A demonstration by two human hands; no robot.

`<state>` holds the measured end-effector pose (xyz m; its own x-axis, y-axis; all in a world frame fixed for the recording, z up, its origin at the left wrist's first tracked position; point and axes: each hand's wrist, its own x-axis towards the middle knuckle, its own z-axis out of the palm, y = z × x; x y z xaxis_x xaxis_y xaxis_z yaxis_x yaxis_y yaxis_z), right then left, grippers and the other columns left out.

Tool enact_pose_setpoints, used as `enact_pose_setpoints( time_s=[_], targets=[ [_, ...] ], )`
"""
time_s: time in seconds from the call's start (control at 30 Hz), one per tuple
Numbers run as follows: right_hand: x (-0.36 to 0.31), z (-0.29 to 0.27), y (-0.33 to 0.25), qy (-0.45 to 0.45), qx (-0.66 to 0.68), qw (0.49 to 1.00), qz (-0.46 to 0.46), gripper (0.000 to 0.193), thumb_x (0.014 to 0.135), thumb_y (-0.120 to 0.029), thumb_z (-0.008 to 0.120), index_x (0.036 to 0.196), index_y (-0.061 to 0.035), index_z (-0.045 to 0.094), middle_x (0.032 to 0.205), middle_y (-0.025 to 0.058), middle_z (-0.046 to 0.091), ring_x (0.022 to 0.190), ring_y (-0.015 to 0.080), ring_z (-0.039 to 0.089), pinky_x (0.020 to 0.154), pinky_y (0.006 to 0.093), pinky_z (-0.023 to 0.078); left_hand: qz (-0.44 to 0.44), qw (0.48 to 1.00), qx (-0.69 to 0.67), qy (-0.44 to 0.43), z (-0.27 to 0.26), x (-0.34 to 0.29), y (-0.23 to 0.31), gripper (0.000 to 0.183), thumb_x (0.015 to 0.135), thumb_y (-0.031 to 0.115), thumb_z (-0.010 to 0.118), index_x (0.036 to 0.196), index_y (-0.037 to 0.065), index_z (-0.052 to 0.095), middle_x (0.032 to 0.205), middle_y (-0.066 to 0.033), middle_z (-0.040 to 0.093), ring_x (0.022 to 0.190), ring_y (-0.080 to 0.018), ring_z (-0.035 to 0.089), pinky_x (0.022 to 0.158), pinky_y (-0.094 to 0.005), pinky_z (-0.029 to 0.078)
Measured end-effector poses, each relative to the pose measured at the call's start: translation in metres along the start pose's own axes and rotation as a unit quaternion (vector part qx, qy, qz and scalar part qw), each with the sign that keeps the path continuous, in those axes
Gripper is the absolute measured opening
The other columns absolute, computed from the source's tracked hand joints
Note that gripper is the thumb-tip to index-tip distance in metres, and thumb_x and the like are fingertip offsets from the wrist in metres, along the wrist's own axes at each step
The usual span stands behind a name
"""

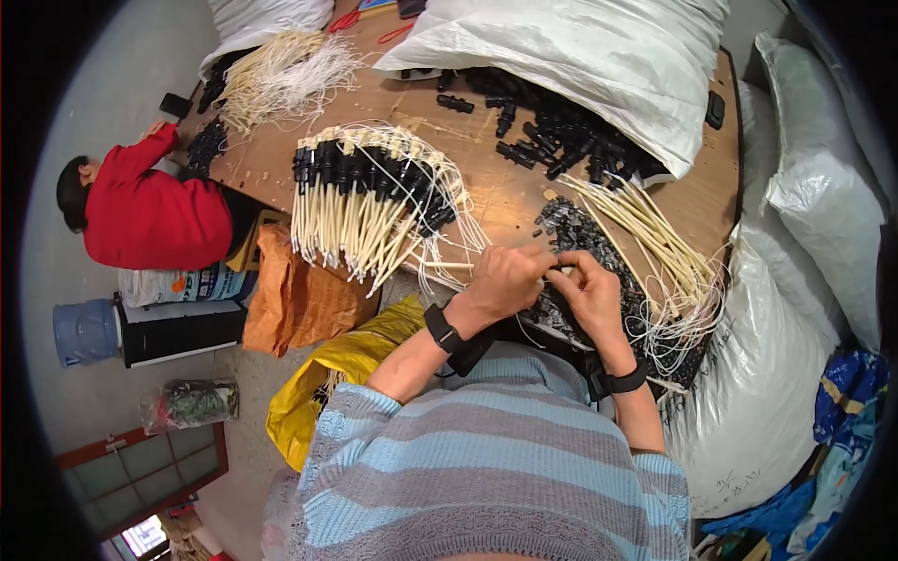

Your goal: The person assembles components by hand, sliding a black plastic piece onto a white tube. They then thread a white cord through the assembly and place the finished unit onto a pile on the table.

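My left hand (pixel 510 278) and my right hand (pixel 591 294) meet at the table's near edge, fingertips pinched close together. A cream-sleeved wire (pixel 451 266) runs into my left fist from its left side. Whatever sits between the fingertips is small and mostly hidden. Beyond my right hand lies a heap of small black parts (pixel 572 224). A bundle of cream-sleeved wires (pixel 645 234) with thin white ends rests across that heap. Left of my hands, many sleeved wires with black connectors (pixel 360 173) are stacked in a fan.
A white woven sack (pixel 561 47) spills black connectors (pixel 552 136) onto the brown table (pixel 426 117). More wires (pixel 281 79) lie at the far left, near a person in red (pixel 164 210). Orange (pixel 295 294) and yellow (pixel 351 360) sacks stand left; full white sacks (pixel 767 374) crowd the right.
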<state>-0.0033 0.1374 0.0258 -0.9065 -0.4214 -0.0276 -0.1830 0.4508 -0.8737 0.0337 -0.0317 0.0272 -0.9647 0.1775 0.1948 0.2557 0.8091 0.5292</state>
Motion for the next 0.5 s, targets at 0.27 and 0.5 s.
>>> enact_pose_setpoints(
  time_s=[0.27,0.5],
  targets=[
    [0.010,0.003,-0.013,0.157,-0.082,0.950,-0.256,0.009,0.085,0.000,0.066,0.093,0.0025,0.067,0.093,0.0131,0.069,0.081,0.0221,0.066,0.071,0.0266,0.051,-0.038,0.965,0.141,0.218,-0.065,0.001,-0.045,0.022,0.066,0.011,0.063,0.087,0.014,0.070,0.101,-0.0009,0.062,0.108,-0.0227,0.051,0.106,-0.0505,0.018],
    [0.013,0.003,-0.003,0.151,-0.007,0.979,-0.139,0.023,0.079,-0.004,0.071,0.101,-0.0006,0.064,0.112,0.0161,0.064,0.097,0.0295,0.064,0.084,0.0315,0.050,-0.174,0.892,0.285,0.305,-0.103,-0.020,-0.096,0.024,0.065,0.012,0.064,0.089,0.013,0.064,0.112,-0.0012,0.060,0.119,-0.0246,0.045,0.107,-0.0578,0.013]
  ],
)
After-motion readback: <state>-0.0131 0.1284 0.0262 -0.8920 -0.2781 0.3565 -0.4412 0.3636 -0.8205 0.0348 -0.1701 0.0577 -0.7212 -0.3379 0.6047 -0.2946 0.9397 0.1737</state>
